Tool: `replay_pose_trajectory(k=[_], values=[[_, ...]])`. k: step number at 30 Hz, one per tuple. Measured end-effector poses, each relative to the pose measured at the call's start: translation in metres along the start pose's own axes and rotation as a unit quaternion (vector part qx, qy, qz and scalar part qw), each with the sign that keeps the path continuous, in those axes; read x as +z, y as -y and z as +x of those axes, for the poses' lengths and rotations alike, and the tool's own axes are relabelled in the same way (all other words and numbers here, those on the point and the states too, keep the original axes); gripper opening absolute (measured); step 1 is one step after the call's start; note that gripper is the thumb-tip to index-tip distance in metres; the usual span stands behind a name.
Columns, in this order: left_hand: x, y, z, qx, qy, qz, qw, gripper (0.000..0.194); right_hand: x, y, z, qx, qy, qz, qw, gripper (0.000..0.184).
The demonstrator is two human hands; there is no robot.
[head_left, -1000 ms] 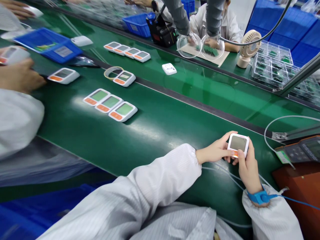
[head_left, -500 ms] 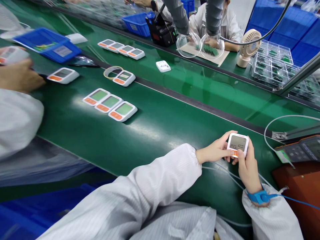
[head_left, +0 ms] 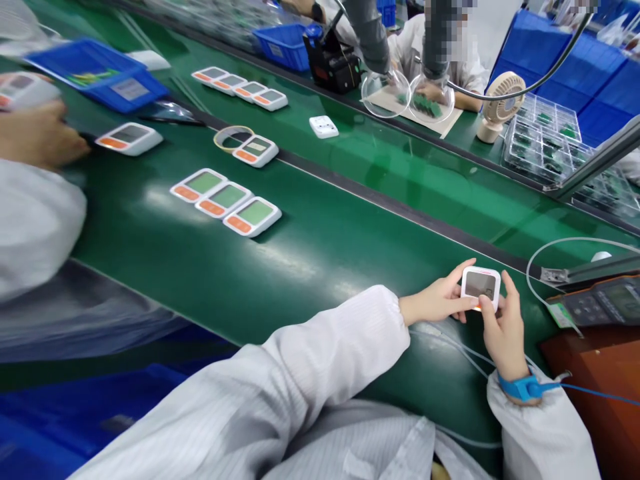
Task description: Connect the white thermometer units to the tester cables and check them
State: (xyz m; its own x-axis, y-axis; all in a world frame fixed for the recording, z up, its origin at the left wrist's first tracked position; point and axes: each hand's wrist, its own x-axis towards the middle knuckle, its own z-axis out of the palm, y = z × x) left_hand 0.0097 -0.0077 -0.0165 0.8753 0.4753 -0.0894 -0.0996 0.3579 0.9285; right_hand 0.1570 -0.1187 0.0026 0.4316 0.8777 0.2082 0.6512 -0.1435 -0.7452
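Note:
A small white digital display device (head_left: 481,283) with a grey screen and orange buttons is held above the green bench, tilted toward me. My left hand (head_left: 447,298) grips its left side, thumb across the lower front near the buttons. On the other side, my right hand (head_left: 504,327) holds it too, with the thumb on the lower part of the face and the index finger raised beside the right edge. A blue strap (head_left: 521,388) circles my right wrist. Fingers behind the device are mostly hidden.
Three similar devices (head_left: 226,201) lie in a row on the green bench (head_left: 320,267). Another device (head_left: 256,151) touches a tape roll (head_left: 234,137). At left are a co-worker's hand (head_left: 37,133) and a blue tray (head_left: 95,73). A handheld meter (head_left: 607,300) rests on a brown box at right.
The device in my hands has shifted slightly right in view and its screen looks darker, with different markings. My right index finger has lifted away from its edge.

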Motion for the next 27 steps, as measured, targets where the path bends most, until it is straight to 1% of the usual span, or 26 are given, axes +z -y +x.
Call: replay_pose_trajectory(k=[3,6,10,12,14,17,18,19,20,22,24,25,27], values=[[0.002,0.001,0.001,-0.008,-0.017,0.010,1.000,0.100,-0.005,-0.006,0.008,-0.021,-0.053,-0.042,0.997,0.070],[0.004,0.000,0.001,-0.010,-0.030,0.041,0.999,0.088,-0.009,-0.018,0.016,-0.040,-0.105,-0.106,0.988,0.062],[0.005,-0.003,0.000,-0.003,-0.024,0.104,0.994,0.071,-0.012,-0.034,0.022,-0.067,-0.121,-0.148,0.979,0.057],[0.005,-0.003,0.000,0.005,-0.020,0.126,0.992,0.063,-0.012,-0.038,0.023,-0.085,-0.129,-0.164,0.974,0.054],[0.005,-0.001,-0.001,0.014,-0.024,0.130,0.991,0.060,-0.013,-0.038,0.024,-0.102,-0.136,-0.182,0.968,0.053],[0.005,0.002,-0.001,0.031,-0.048,0.112,0.992,0.066,-0.013,-0.028,0.023,-0.123,-0.164,-0.206,0.957,0.053],[0.005,0.002,0.000,0.040,-0.060,0.103,0.992,0.066,-0.012,-0.024,0.021,-0.131,-0.163,-0.202,0.957,0.053],[0.005,0.002,0.000,0.050,-0.075,0.095,0.991,0.066,-0.011,-0.019,0.019,-0.138,-0.144,-0.189,0.962,0.052],[0.003,0.000,0.001,0.061,-0.094,0.089,0.990,0.064,-0.008,-0.014,0.015,-0.145,-0.107,-0.168,0.969,0.049],[-0.002,-0.008,0.001,0.084,-0.140,0.081,0.983,0.056,-0.001,-0.005,0.006,-0.163,0.014,-0.120,0.979,0.040],[-0.009,-0.020,-0.002,0.106,-0.186,0.083,0.973,0.044,0.010,0.002,-0.004,-0.190,0.116,-0.097,0.970,0.033],[-0.013,-0.027,-0.004,0.116,-0.207,0.089,0.967,0.039,0.016,0.004,-0.010,-0.207,0.150,-0.098,0.962,0.030],[-0.024,-0.040,-0.014,0.131,-0.254,0.131,0.949,0.033,0.027,0.008,-0.018,-0.231,0.188,-0.115,0.948,0.022]])
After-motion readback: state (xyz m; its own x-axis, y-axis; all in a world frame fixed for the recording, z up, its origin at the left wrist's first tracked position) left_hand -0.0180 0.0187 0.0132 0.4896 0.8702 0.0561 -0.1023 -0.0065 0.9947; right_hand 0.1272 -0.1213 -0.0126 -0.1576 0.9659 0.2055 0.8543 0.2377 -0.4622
